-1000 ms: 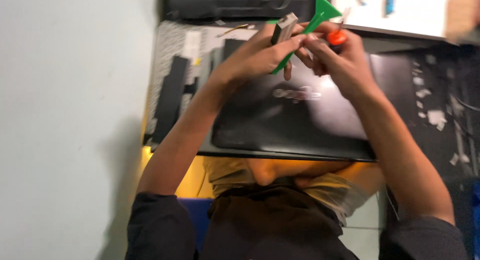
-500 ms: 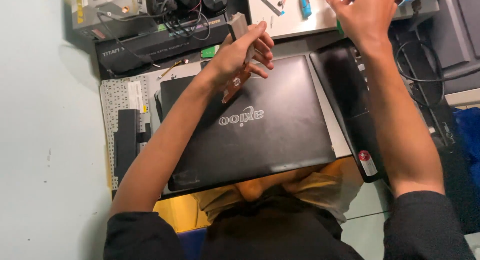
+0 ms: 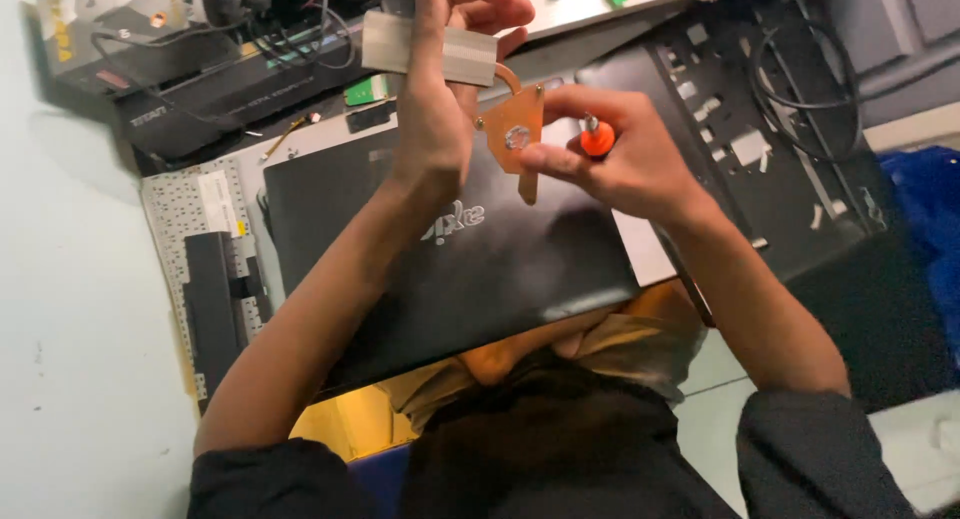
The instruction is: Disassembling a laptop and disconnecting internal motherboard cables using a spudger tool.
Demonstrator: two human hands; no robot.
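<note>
Heatsink [image 3: 430,47] gripped in left hand [image 3: 435,109] fingers (copper plate [image 3: 515,134] below).

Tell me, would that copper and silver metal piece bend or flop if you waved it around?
Probably not. The metal piece looks stiff: its flat copper plate juts out straight from the left hand. The finned silver block likely makes it top-heavy. The thin plate tip might bend if knocked.
</note>
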